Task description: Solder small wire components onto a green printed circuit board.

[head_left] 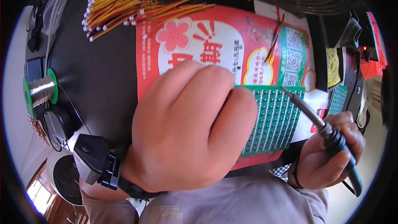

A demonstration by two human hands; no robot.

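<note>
Right hand (320,161) grips a soldering iron (317,121); left hand (192,128) curls inward (holding what, I can't tell).

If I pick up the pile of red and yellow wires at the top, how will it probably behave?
The pile of wires is probably light, because each wire is thin. They should flex but not hang limp, since most lie nearly straight. Some may slip away or tangle: they cross, and I see no tie.

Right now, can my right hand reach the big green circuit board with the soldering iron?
Probably yes: your right hand holds the soldering iron, tip by the big green circuit board, whose right side looks unobstructed; your left hand hides the left.
</note>
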